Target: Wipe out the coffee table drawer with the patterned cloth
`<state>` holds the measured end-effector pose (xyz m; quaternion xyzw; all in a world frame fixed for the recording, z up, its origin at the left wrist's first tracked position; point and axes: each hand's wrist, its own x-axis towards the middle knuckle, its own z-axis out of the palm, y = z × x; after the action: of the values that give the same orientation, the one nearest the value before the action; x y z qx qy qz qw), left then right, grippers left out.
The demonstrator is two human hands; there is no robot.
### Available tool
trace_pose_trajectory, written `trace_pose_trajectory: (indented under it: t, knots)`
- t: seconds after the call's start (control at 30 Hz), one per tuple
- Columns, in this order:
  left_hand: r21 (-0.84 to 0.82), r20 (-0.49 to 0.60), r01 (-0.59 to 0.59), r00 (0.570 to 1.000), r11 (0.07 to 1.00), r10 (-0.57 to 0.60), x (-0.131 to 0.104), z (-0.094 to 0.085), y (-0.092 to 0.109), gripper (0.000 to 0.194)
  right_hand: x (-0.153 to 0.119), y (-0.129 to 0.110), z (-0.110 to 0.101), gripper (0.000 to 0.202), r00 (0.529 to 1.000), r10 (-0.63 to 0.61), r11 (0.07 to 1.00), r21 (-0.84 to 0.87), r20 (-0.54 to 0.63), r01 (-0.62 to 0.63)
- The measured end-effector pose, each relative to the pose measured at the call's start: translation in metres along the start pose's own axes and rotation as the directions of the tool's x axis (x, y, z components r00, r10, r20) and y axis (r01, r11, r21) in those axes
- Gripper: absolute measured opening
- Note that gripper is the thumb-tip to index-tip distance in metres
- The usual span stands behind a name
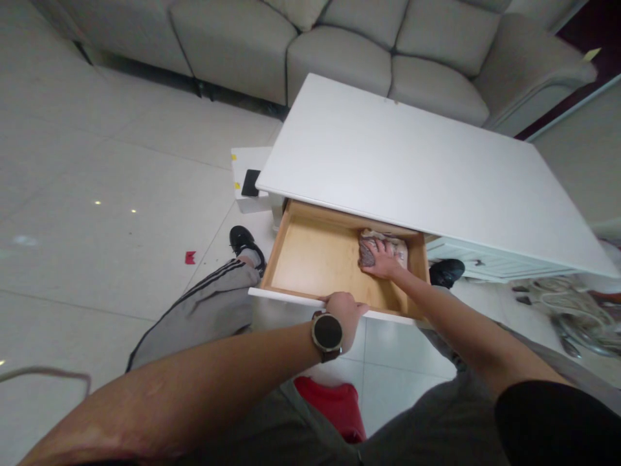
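Note:
A wooden drawer [310, 255] with a white front is pulled out of a white table [412, 168]. My left hand [343, 310], with a watch on the wrist, grips the top edge of the drawer front near its middle. Inside the drawer, at the back right, lies a folded patterned cloth bundle [366, 254] in brown and pale tones. My right hand [383, 260] rests on top of this bundle with its fingers spread. The bundle's underside and part of its top are hidden.
A grey sofa [339, 61] stands behind the table. Left of the table is a white box [255, 204] with a black object [250, 183] on it. A red stool [334, 408] is below me. Coiled hoses [577, 304] lie at right.

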<state>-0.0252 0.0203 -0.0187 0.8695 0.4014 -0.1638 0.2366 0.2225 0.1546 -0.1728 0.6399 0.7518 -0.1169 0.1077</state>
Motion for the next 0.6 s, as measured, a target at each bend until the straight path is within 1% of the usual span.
trace_pose_trajectory:
  t: [0.07,0.1,0.17,0.23,0.3,0.47,0.53,0.6]
  knots:
    - [-0.01,0.011,-0.018,1.0,1.0,0.018,-0.001,-0.002,-0.001,0.032,-0.009,0.026,0.007,0.1,0.999,0.039,0.999,-0.001,-0.036,-0.039]
    - [-0.014,0.023,-0.027,0.999,1.0,0.027,-0.001,-0.003,-0.001,0.032,-0.011,0.033,0.01,0.101,0.998,0.049,0.999,0.007,-0.047,-0.049]
    - [-0.014,0.051,-0.027,0.998,1.0,0.027,-0.001,-0.005,-0.002,0.035,-0.012,0.039,0.014,0.103,0.997,0.055,0.998,0.04,-0.05,-0.053]
    - [-0.016,0.056,-0.018,0.998,1.0,0.019,-0.001,-0.006,-0.002,0.038,-0.01,0.038,0.017,0.104,0.998,0.059,0.995,0.081,-0.035,-0.057]
    - [-0.026,0.045,-0.011,0.999,1.0,0.012,-0.001,-0.005,-0.002,0.037,-0.007,0.036,0.016,0.107,0.999,0.038,0.995,0.093,-0.015,-0.037]
    - [-0.031,0.042,0.013,0.999,0.999,-0.012,0.0,-0.003,0.0,0.037,-0.008,0.033,0.007,0.108,0.998,-0.059,0.998,0.013,0.016,0.059]
    - [-0.019,0.057,0.011,0.998,1.0,-0.01,0.001,-0.003,0.0,0.038,-0.009,0.024,0.002,0.106,0.995,-0.088,0.996,-0.027,0.036,0.089]
    - [-0.015,0.055,0.002,0.998,1.0,-0.002,0.001,-0.003,0.001,0.038,-0.008,0.007,-0.001,0.106,0.99,-0.128,0.99,-0.057,0.064,0.132]
